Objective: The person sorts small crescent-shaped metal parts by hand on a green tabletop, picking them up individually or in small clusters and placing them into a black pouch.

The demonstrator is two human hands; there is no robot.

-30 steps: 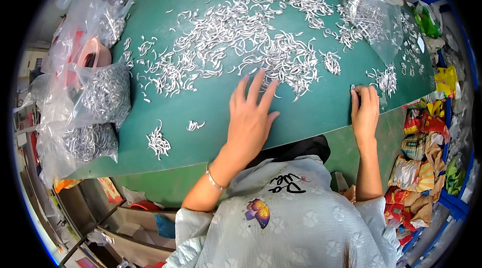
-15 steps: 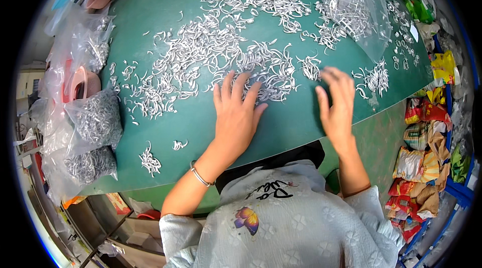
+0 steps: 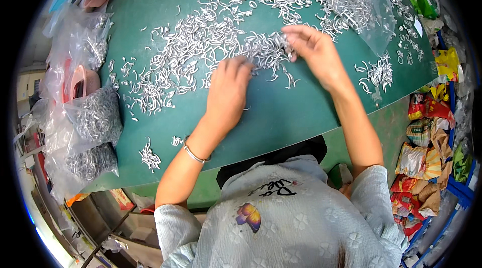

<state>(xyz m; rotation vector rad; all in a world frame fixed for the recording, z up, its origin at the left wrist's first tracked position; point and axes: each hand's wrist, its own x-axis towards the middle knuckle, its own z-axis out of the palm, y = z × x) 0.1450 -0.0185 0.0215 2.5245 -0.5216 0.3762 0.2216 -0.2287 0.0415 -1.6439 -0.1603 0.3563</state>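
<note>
both hands (image 3: 228, 92) reached further into clips (image 3: 201, 42)

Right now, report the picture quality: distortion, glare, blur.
Head view: strong fisheye, so the green table edge bows and a black rim rings the frame; light is even with soft shadows; the metal clips glint, and the clear bags show glare; left hand and right hand look sharp.

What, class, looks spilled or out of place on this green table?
Nothing is damaged. Small curved silver metal pieces lie loose across the green table, though similar pieces sit in clear plastic bags at its left edge.
</note>
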